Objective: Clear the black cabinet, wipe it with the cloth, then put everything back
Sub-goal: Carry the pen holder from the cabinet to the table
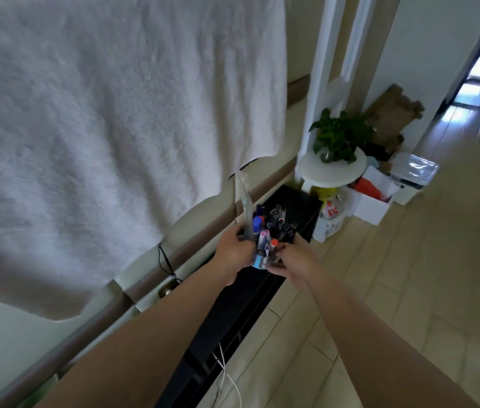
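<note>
A pen holder [263,260] full of markers, pens and a clear ruler is held between both hands just above the black cabinet [294,204], which runs low along the wall. My left hand [232,254] grips the holder's left side, fingers curled round it. My right hand [291,262] grips its right side from below. The holder's base is mostly hidden by my fingers, so I cannot tell if it touches the cabinet top. A large white towel [100,128] hangs over the wall above the cabinet.
A potted plant [338,136] stands on a round white stool [331,169] beyond the cabinet's far end. White boxes [374,198], bags and a white bin [412,178] sit on the tiled floor there. A white cable [227,375] hangs by the cabinet front.
</note>
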Available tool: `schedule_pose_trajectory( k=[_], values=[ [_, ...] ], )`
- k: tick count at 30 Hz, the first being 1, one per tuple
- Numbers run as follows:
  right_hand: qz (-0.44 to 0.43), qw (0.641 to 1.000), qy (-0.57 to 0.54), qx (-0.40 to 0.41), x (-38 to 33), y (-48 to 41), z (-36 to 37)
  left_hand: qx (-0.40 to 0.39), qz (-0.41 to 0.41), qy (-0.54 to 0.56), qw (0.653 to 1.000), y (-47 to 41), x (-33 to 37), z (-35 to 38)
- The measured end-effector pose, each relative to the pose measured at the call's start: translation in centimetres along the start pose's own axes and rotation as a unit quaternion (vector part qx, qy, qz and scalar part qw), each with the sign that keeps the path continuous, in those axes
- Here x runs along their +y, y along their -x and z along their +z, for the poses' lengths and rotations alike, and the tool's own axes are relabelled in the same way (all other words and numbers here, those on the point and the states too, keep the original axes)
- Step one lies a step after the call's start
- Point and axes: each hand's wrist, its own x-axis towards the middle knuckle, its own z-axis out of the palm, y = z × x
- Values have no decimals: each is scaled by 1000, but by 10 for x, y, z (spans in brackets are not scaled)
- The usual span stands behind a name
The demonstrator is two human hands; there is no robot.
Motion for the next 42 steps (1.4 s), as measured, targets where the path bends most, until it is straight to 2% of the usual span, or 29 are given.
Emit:
schedule_pose_trajectory(
  k=[7, 18, 22, 30, 37, 42],
  values=[
    [-18, 994, 67, -89, -12, 12, 11, 75, -1, 0, 997, 36, 13, -17],
    [-24, 959, 178, -218, 2, 38, 70, 193, -10, 16, 981, 107, -4, -75],
    [-28, 953, 193, -231, 15, 65, 100, 227, -7, 16, 974, 143, -11, -104],
    [-25, 951, 212, -225, 60, 138, 180, 239, 8, 29, 970, 218, -51, -191],
    [-10, 942, 222, -250, 131, 230, 293, 252, -7, 37, 967, 302, -115, -323],
    [0, 936, 227, -268, 165, 281, 350, 288, -11, 43, 957, 367, -129, -376]
  ],
)
